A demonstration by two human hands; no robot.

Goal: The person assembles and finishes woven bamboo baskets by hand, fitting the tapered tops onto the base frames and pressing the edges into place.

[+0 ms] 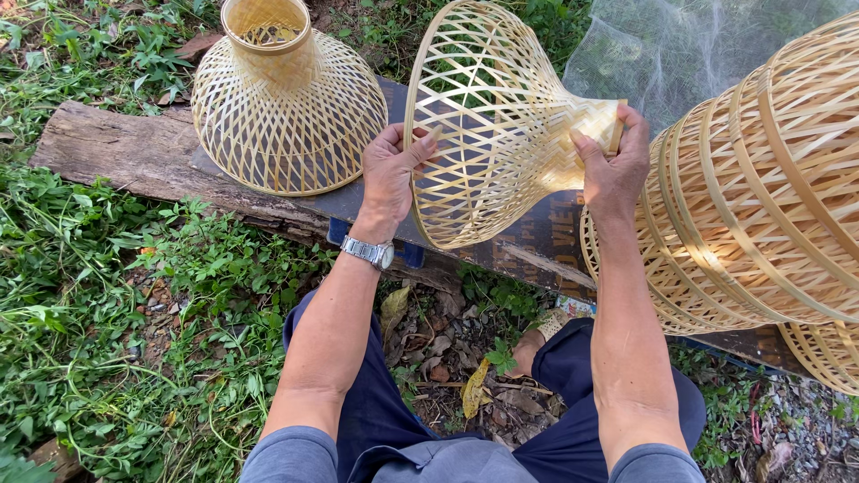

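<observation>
Grass and weeds surround a weathered plank (116, 148) where a finished woven basket (286, 107) sits upside down. Held sideways above the plank, another bamboo basket (488, 125) is being checked: the left hand (389, 174) pinches its wide rim, the right hand (613, 165) grips the narrow neck. Turning it further probably calls for a gentle hold. Stacked baskets (761, 197) lie right.

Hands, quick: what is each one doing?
Left hand: closed on the woven basket wide rim.
Right hand: closed on its narrow neck.
</observation>
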